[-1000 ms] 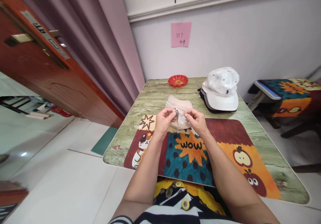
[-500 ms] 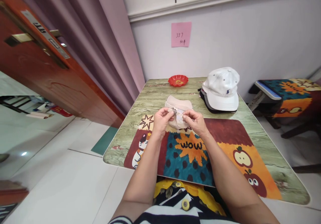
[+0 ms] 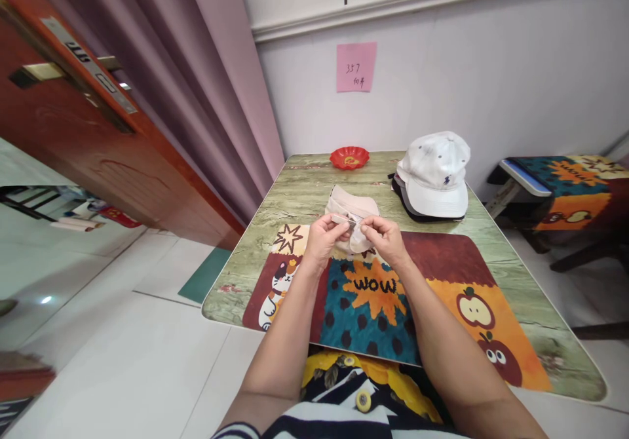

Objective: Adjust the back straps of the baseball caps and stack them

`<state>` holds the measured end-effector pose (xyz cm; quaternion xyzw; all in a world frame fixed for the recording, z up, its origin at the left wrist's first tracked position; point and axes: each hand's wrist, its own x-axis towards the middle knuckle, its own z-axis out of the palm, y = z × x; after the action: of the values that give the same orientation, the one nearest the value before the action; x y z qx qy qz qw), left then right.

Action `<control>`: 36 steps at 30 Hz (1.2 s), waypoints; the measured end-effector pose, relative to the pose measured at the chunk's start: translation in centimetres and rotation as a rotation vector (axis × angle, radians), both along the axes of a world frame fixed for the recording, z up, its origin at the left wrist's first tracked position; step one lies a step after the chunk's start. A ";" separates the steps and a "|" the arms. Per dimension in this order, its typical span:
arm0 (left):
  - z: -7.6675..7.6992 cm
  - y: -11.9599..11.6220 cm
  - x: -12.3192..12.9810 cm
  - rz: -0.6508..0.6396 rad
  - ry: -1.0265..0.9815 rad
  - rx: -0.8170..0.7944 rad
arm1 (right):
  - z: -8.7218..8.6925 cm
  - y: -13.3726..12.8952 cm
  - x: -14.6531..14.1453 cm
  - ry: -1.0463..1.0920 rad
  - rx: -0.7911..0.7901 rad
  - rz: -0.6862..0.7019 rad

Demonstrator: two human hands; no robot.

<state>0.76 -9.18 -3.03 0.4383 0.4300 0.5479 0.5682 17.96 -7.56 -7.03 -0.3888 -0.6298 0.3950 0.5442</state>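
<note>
A beige cap lies on the table with its brim pointing away from me, over the top edge of a printed mat. Both my hands are at its near side, at the back of the cap. My left hand pinches a narrow pale strap of the cap between thumb and fingers. Opposite it, my right hand has thumb and forefinger closed on the strap's other side. The strap runs across the short space between the hands. Its fastening is too small to make out.
A stack of caps, a white one on top, stands at the table's right rear. A red scalloped dish sits at the back. The colourful mat lies under my forearms. A wooden door stands left of the table.
My left hand has shifted slightly right, closer to the right hand. The cap has turned and moved a little to the right. The right hand stays almost in place.
</note>
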 end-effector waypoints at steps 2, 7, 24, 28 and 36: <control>0.0 0.0 0.1 0.001 0.005 -0.003 | 0.0 0.0 0.0 -0.005 0.010 -0.004; 0.0 0.0 0.2 -0.006 0.007 -0.023 | -0.1 0.1 0.1 -0.023 0.026 0.003; -0.3 0.2 -0.3 -0.084 0.100 -0.039 | -0.5 0.0 -0.3 -0.184 0.095 -0.042; 0.6 0.2 -1.0 -0.044 0.297 0.075 | -0.4 -0.1 -0.2 -0.183 0.095 -0.039; 1.9 0.6 -1.6 -0.115 0.972 0.571 | -0.5 0.0 -0.2 -0.259 0.166 -0.024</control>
<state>-0.82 -8.57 -1.16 0.7992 0.4524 0.3455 0.1927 17.81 -7.53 -7.50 -0.3979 -0.7205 0.2814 0.4933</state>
